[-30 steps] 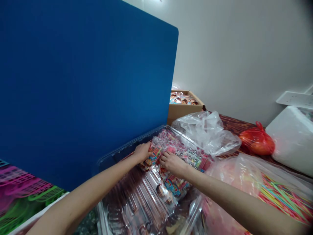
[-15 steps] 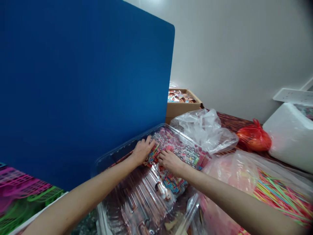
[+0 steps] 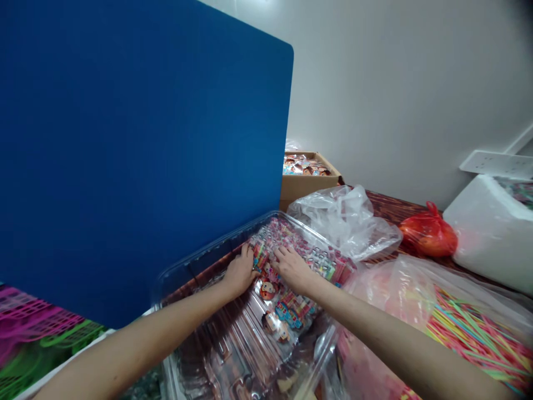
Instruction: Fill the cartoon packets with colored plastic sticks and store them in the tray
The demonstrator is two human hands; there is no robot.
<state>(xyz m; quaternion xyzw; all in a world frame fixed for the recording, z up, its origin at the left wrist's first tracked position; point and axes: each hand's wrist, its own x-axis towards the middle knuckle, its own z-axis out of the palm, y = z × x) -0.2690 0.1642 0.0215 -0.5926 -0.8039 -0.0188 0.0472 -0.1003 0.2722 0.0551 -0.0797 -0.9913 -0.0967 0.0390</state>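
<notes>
A clear plastic tray [image 3: 195,266] lies in front of me, holding a row of small colourful toy packets [image 3: 308,253] printed with cartoon faces. My left hand [image 3: 239,272] rests inside the tray at the near end of that row, fingers curled against the packets. My right hand [image 3: 293,268] lies flat on top of the packets just to the right, fingers stretched forward. A few loose packets [image 3: 287,314] lie nearer to me in the ribbed tray bottom.
A tall blue partition [image 3: 137,150] stands at the left. Behind are a cardboard box [image 3: 308,180] of packets, a crumpled clear bag [image 3: 341,219], a red bag [image 3: 428,239], a white foam box [image 3: 491,233]. A bag of coloured sticks [image 3: 470,328] lies right, mesh baskets [image 3: 37,333] left.
Both hands have shifted slightly along the packet row; the left hand dropped lower and nearer, uncovering a cartoon-face packet between the hands. The view has drifted a little.
</notes>
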